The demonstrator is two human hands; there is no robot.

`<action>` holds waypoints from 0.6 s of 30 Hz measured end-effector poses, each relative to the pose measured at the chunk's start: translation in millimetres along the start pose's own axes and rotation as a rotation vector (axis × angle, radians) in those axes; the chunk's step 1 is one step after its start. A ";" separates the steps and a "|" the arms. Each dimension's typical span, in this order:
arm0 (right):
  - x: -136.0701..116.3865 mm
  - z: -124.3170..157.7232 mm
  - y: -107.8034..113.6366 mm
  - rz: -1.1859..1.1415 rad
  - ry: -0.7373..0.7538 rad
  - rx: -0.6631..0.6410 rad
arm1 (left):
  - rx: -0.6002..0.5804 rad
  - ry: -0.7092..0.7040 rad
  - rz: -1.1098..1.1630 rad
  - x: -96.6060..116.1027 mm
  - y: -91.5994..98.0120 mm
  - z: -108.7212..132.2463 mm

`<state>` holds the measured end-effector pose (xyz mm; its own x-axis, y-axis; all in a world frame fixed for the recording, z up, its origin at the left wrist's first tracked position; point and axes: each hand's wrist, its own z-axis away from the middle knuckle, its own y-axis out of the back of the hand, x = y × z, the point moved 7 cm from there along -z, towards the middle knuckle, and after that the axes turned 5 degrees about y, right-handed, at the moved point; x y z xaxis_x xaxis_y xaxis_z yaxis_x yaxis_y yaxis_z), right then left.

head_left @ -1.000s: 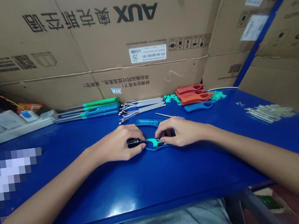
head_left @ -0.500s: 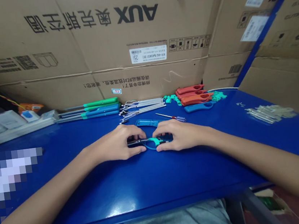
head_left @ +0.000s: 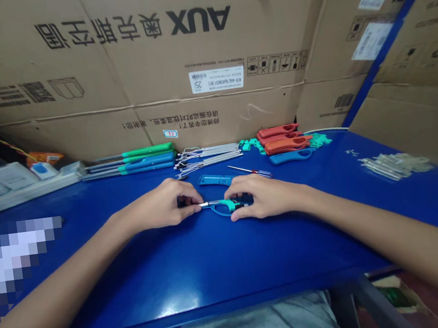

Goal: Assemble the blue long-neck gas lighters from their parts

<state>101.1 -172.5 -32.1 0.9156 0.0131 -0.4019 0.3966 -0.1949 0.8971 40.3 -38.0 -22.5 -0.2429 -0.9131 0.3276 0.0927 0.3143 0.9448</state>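
Note:
A blue lighter handle shell with a teal trigger [head_left: 222,206] lies on the blue table [head_left: 223,259] between my two hands. My right hand [head_left: 260,195] is closed over its right end and presses it down. My left hand [head_left: 166,205] pinches the thin metal tube [head_left: 204,204] that sticks out of the shell's left end, with a small dark part hidden under the fingers. Just behind lie a second blue shell half [head_left: 213,180] and a small red-handled screwdriver [head_left: 249,171].
Along the back stand large cardboard boxes [head_left: 174,58]. In front of them lie finished green and blue lighters [head_left: 138,159], a bundle of metal tubes with wires [head_left: 208,156], red and blue handle shells [head_left: 284,142], teal triggers [head_left: 320,140], and clear parts [head_left: 397,163] at the right.
My left hand has shifted slightly left and back, and more of the metal tube shows between my hands. The right hand has stayed on the shell.

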 end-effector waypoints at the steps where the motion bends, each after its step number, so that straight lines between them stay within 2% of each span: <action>1: 0.5 0.0 0.2 -0.007 -0.003 0.006 | 0.004 -0.005 -0.001 0.0 0.3 0.0; 12: 1.3 -0.7 0.7 -0.047 0.002 0.046 | 0.043 -0.089 0.083 0.7 0.5 -0.4; 18: 1.1 -1.2 0.8 -0.057 -0.006 0.041 | 0.069 -0.064 0.099 -2.0 -0.2 -1.6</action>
<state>102.5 -171.5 -31.7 0.8912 0.0194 -0.4531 0.4447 -0.2337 0.8647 42.4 -36.7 -23.4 -0.2968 -0.8590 0.4172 0.0537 0.4212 0.9054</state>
